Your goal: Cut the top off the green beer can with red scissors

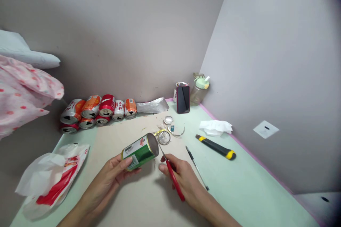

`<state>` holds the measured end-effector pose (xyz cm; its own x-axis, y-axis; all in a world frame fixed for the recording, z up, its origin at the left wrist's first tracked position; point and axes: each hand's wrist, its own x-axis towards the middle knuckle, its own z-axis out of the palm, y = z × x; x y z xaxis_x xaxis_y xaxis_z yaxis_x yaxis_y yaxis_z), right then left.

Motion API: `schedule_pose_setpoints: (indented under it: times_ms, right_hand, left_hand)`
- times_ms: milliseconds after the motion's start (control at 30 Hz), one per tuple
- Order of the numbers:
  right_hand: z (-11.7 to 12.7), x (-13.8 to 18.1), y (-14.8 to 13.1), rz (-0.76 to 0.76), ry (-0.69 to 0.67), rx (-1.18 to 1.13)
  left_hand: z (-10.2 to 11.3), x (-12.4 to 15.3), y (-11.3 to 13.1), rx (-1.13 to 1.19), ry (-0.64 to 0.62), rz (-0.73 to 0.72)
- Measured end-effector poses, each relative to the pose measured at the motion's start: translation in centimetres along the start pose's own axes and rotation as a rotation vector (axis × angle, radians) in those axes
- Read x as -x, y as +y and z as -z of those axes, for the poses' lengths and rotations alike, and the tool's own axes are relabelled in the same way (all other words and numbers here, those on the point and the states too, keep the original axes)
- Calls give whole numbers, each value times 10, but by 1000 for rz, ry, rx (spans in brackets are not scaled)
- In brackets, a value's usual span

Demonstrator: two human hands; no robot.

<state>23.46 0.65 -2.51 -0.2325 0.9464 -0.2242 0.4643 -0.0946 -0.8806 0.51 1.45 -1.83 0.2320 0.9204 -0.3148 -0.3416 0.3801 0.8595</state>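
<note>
My left hand [119,166] is wrapped round a green and white can [140,151], which lies tilted on its side in the air. Its cut-open end faces right, and the inside looks dark. In my right hand [178,170] is a pair of red-handled scissors [172,173]; the blades point up and left and reach the can's open rim. Whether the blades touch the metal, I cannot tell. Just beyond the can, cut-off can ends [163,137] and thin metal strips lie on a beige board [117,136].
Several drink cans [107,105] are stacked at the back left beside a flattened silver metal sheet [153,105]. A phone [183,99] leans upright near a bottle [198,91]. To the right lie a tissue [215,127], a utility knife [216,148] and a pen [197,167]. A plastic bag [57,179] sits left.
</note>
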Motion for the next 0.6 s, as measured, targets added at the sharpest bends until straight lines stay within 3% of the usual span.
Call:
schedule_pose_setpoints:
  times_ms: [333, 600]
  right_hand:
    - [1, -2, 0, 115, 155, 268]
    - [2, 0, 0, 110, 142, 257]
  left_hand:
    - [0, 2, -1, -16, -34, 11]
    - [-1, 4, -1, -24, -47, 32]
